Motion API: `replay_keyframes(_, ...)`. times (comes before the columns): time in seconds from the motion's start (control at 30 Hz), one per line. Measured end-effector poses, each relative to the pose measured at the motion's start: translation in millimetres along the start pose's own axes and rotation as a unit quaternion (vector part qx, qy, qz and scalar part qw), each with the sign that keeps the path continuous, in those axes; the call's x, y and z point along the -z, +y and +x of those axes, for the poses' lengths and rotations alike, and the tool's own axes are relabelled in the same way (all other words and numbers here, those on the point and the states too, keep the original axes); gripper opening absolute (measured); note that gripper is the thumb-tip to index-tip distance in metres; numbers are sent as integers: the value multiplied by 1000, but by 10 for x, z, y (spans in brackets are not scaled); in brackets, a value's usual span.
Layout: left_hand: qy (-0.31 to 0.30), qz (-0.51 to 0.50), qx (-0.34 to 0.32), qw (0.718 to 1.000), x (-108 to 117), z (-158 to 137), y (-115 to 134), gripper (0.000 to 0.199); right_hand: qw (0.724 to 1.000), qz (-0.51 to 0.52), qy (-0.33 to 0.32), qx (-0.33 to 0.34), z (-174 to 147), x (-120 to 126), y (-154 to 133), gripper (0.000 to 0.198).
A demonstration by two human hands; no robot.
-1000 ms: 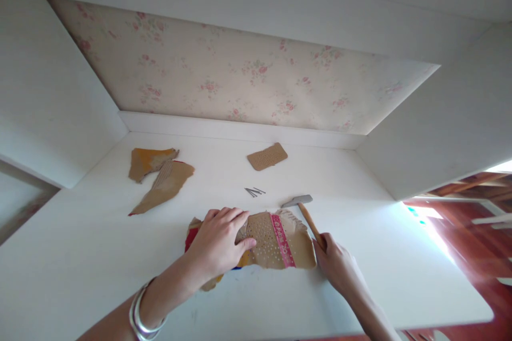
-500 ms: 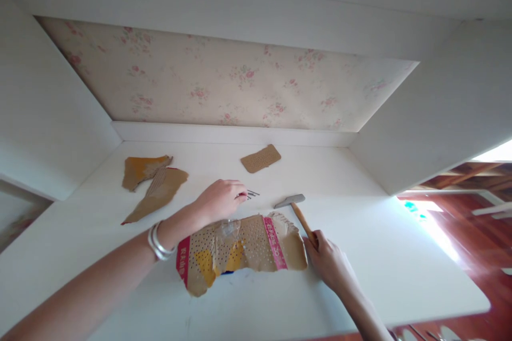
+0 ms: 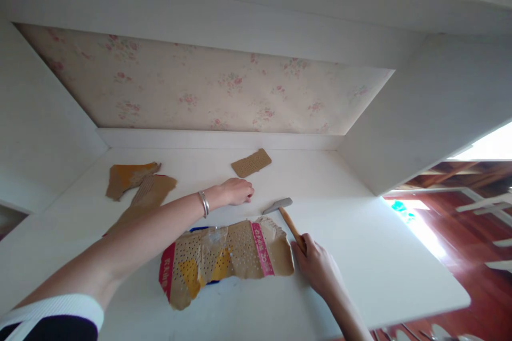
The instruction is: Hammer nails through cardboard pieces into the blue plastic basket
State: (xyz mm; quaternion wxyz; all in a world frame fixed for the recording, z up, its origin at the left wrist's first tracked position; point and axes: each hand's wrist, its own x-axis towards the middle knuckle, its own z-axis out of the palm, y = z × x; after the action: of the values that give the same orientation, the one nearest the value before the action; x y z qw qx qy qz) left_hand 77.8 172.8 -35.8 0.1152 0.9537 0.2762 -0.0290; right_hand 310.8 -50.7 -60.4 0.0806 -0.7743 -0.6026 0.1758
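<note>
The hammer (image 3: 290,225) gripped by the right hand (image 3: 317,263) should be rested; whether the curled left hand (image 3: 237,192) holds anything is unclear.

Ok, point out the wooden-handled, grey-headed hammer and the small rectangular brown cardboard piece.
Wooden-handled, grey-headed hammer (image 3: 289,224), head view: wooden handle.
Small rectangular brown cardboard piece (image 3: 252,163), head view: dotted middle.

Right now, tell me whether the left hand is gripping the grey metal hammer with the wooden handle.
No, the right hand grips that wooden-handled hammer, and the left hand is apart from it.
</note>
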Motion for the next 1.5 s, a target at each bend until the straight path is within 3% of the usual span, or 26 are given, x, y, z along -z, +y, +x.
replay_keyframes(0.23,14,-6,-5,1000,-96,47,86,16,1000,-9,-3,6,0,-8,8,21)
replay_keyframes(0.43,73,-41,25,996,92,-80,154,20,1000,-9,-5,7,-7,5,-5,21)
replay_keyframes(0.57,145,-82,63,984,321,-341,233,24,1000,-1,-5,6,-10,-11,6,21)
replay_keyframes(0.7,211,-131,90,964,472,-792,365,29,1000,17,-5,2,-14,-27,15,22)
replay_keyframes(0.77,254,-222,89,937,493,-1049,439,26,999,34,-4,-3,-7,-23,25,21)
replay_keyframes(0.83,250,-311,116,910,479,-1292,513,24,998,56,-5,-10,5,-10,44,21)
replay_keyframes(0.97,275,-476,179,816,387,-1674,670,21,992,115,-8,-42,-27,20,82,27)
replay_keyframes(1.03,300,-514,197,779,332,-1795,753,20,988,143,-8,-63,-118,40,61,35)
replay_keyframes(1.1,315,-522,217,763,280,-1859,832,20,971,216,-10,-101,-263,74,-9,40)
replay_keyframes(1.2,311,-512,219,770,212,-1850,919,19,894,411,-8,-180,-513,159,-198,44)
replay_keyframes(1.27,301,-504,203,784,165,-1795,945,18,862,467,-6,-196,-643,212,-351,46)
replay_keyframes(1.5,292,-412,182,844,18,-1642,937,16,844,506,6,-178,-689,208,-700,46)
